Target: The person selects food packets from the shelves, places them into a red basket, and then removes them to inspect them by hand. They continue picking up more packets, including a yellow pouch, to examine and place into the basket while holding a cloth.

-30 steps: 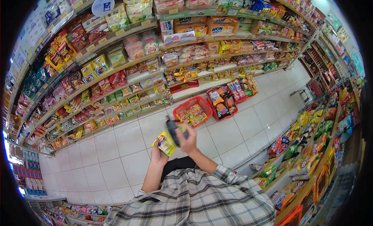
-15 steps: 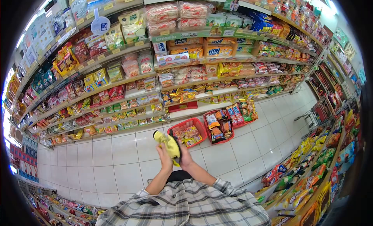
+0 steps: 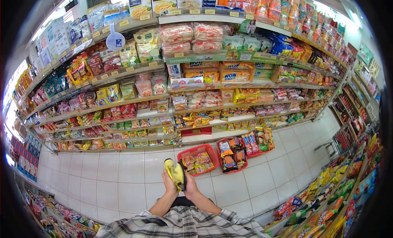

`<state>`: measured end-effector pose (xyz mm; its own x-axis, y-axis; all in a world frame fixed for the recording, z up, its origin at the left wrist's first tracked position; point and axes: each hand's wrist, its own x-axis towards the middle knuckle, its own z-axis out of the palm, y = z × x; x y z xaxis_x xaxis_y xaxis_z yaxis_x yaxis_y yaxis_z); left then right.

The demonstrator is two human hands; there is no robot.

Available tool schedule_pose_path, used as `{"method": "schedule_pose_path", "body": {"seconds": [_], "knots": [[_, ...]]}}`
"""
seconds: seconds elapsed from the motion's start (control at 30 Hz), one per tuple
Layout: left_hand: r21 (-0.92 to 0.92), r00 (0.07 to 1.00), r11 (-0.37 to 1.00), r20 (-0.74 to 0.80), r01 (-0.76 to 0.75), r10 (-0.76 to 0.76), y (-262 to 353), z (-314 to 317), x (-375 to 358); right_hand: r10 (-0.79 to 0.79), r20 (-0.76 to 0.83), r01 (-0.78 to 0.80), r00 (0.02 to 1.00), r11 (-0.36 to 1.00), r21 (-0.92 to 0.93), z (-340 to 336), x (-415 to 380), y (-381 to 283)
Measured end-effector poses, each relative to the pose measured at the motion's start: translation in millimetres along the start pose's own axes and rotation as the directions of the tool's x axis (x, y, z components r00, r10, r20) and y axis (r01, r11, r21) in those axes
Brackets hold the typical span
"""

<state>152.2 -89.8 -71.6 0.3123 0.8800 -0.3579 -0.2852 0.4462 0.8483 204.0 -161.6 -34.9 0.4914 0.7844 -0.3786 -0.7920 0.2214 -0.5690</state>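
Both my hands are wrapped round a soft-looking yellow cloth-like item with black edges (image 3: 177,175), held up in front of my body above the tiled floor. My left hand (image 3: 169,184) grips its left side, fingers closed. On the other side, my right hand (image 3: 190,186) presses along the black edge. The item's exact kind does not show. Just beyond my hands stands a red basket (image 3: 200,150) with several small yellow and pink packets (image 3: 197,162) in it.
To the right of that basket, a second red basket (image 3: 237,170) holds larger snack packs, beside another red basket (image 3: 262,151) of bright packets. Long shelves of packaged food (image 3: 196,99) curve across the front. A snack rack (image 3: 323,189) lies to the right, near a metal trolley (image 3: 333,148).
My view has tilted up, so more of the top shelf shows and the baskets sit lower. My hands still hold the yellow item, now more upright.
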Motion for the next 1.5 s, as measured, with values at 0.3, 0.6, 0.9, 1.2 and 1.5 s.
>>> {"method": "schedule_pose_path", "body": {"seconds": [0.3,0.6,0.9,1.2,1.5], "knots": [[-0.111,0.988,0.994,-0.151,0.013,-0.03,-28,-10,49,0.031,0.062,-0.031,0.998,0.999,0.012,-28,-7,6],[-0.265,0.94,0.964,-0.331,-0.008,-0.084,58,-26,16,0.316,0.154,-0.327,0.936,0.943,0.053,-15,-13,23],[-0.373,0.964,0.928,-0.253,-0.019,-0.082,52,-111,20,0.455,0.248,-0.478,0.855,0.878,0.036,29,-20,35],[-0.197,0.966,0.976,-0.253,-0.098,0.046,118,-131,-14,0.32,0.255,-0.329,0.912,0.944,-0.007,55,-11,78],[-0.052,0.945,0.97,-0.242,-0.239,0.22,167,-211,4,0.04,0.055,-0.035,0.998,0.995,-0.096,115,-13,137]]}}
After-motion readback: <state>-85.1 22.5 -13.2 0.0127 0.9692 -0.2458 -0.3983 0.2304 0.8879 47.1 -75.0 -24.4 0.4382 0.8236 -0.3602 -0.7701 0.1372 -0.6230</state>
